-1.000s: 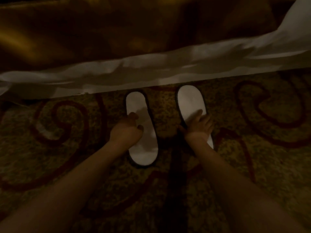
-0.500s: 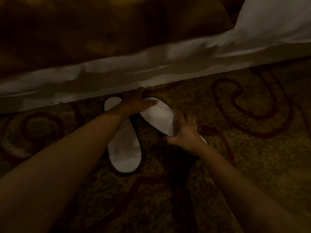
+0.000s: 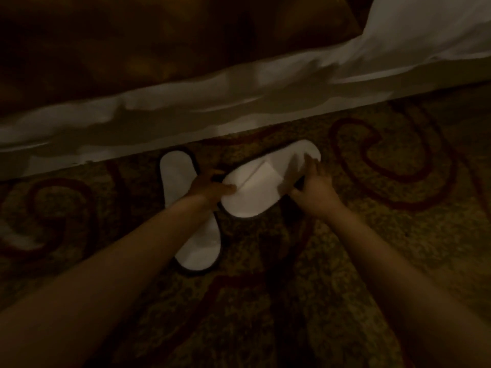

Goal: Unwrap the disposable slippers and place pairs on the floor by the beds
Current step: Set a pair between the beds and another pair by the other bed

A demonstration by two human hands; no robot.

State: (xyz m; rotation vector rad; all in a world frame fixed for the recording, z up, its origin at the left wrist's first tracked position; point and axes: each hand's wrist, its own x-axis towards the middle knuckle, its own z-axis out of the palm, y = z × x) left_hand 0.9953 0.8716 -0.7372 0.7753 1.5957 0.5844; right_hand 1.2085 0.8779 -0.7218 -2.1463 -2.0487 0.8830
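Observation:
Two white disposable slippers lie by the bed on the patterned carpet. The left slipper (image 3: pixel 177 179) lies flat, running toward me, and my left forearm crosses its middle. The right slipper (image 3: pixel 261 181) is turned crosswise, its toe toward the right, with its upper strap showing. My left hand (image 3: pixel 210 188) holds its heel end, thumb on top. My right hand (image 3: pixel 314 187) holds the toe end, fingers against the strap edge. The room is dim.
The white bed sheet (image 3: pixel 239 102) hangs down along the bed's edge just beyond the slippers. A dark gold cover (image 3: pixel 159 49) lies on the bed above it. Carpet with red swirls (image 3: pixel 385 160) spreads on both sides.
Both hands left the flat slippers. They took up the right slipper and turned it over and crosswise, so its strap side now faces up. The left slipper stayed where it was.

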